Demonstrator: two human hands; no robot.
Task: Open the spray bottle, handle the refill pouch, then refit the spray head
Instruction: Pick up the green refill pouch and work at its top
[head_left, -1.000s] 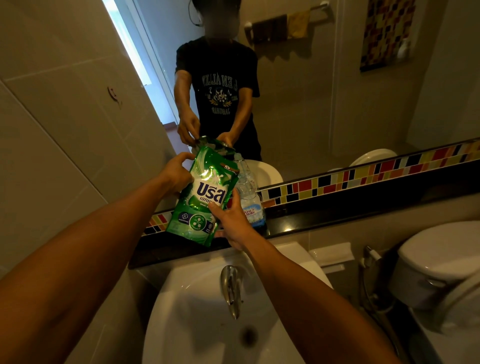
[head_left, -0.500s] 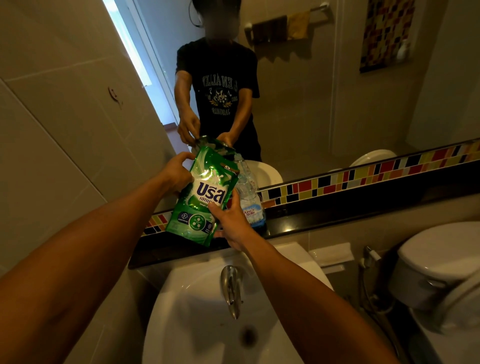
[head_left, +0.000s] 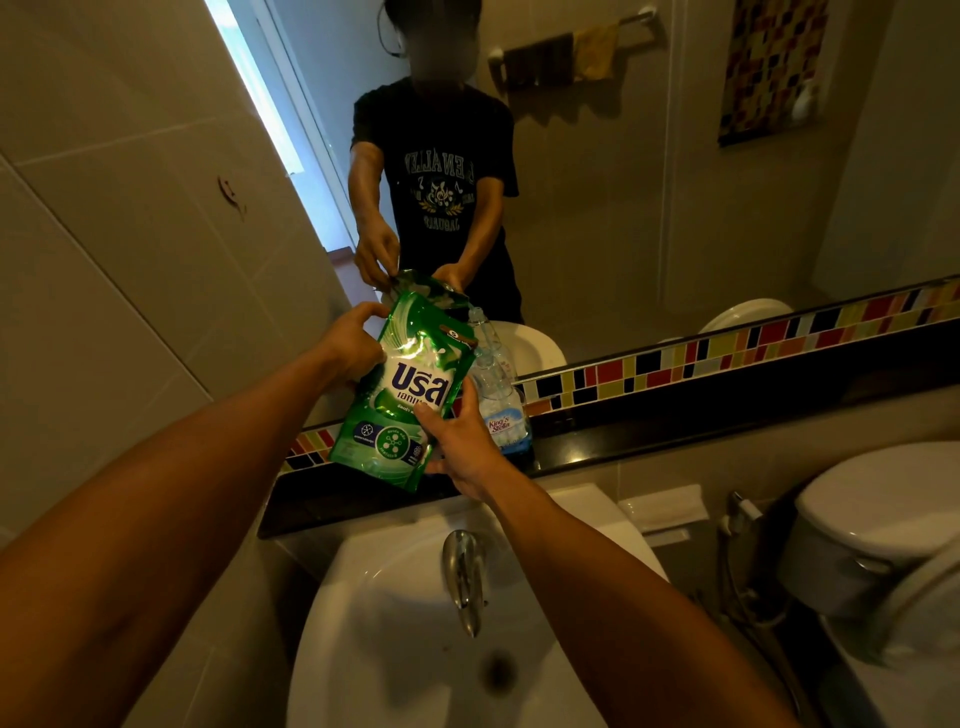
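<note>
Up over the sink (head_left: 363, 623), one green refill pouch (head_left: 402, 395) is held upright and slightly tilted in front of the mirror (head_left: 675, 208), between two bare hands. The left hand (head_left: 353, 343) is closed on the pouch's upper left edge, thumb and fingers pinching it near the top. The right hand (head_left: 460, 441) grips the lower right part, thumb pressed across the printed front and fingers wrapped behind. The pouch's top looks sealed, though the corner is too dim to be sure.

One clear plastic bottle (head_left: 496, 395) with a blue and white label stands on the dark ledge (head_left: 675, 431) just behind the pouch, partly hidden by it; its neck reaches up to the mirror's lower edge, and I cannot tell whether any cap or spray head is on it. One row of coloured tiles (head_left: 727, 353) runs along the wall above the ledge.

One metal tap (head_left: 464, 577) hangs over the sink, and one drain hole shows in the bowl. One toilet (head_left: 872, 525) sits at the right, with one hose sprayer (head_left: 740, 512) beside it. The mirror repeats the person holding the pouch, plus one towel rail (head_left: 571, 52).
</note>
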